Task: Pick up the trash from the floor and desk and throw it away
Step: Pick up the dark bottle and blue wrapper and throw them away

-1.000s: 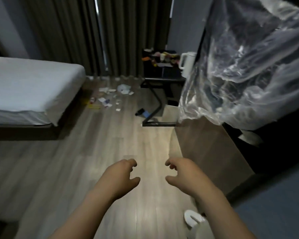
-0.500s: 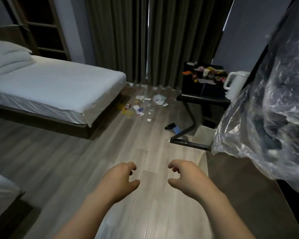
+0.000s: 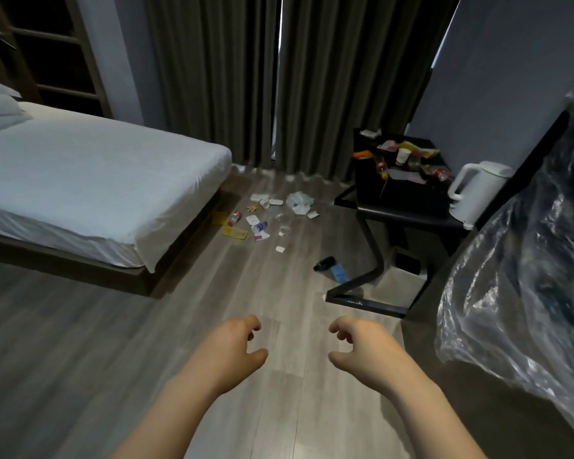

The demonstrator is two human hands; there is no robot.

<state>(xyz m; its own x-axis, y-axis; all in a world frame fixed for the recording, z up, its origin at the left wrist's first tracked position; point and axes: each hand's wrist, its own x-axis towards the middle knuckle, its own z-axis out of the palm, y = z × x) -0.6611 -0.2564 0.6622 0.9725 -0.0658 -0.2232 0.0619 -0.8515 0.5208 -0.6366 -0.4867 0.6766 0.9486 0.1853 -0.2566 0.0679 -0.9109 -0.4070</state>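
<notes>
Scattered trash lies on the wooden floor between the bed and the desk: papers, a paper cup, small bottles, yellow wrappers. A dark bottle with a blue label lies nearer, by the desk's foot. More trash, a cup, bottles and wrappers, covers the black desk. A beige waste bin stands under the desk. My left hand and my right hand hang low in front of me, fingers loosely curled, holding nothing, well short of the trash.
A white bed fills the left. Dark curtains hang at the back. A white kettle stands on the desk's right end. Crumpled clear plastic sheeting bulges in from the right over a wooden cabinet.
The view has swung left and up, bringing the bed, curtains and desk further into sight and pushing the plastic sheeting to the right. Both hands keep the same loose pose.
</notes>
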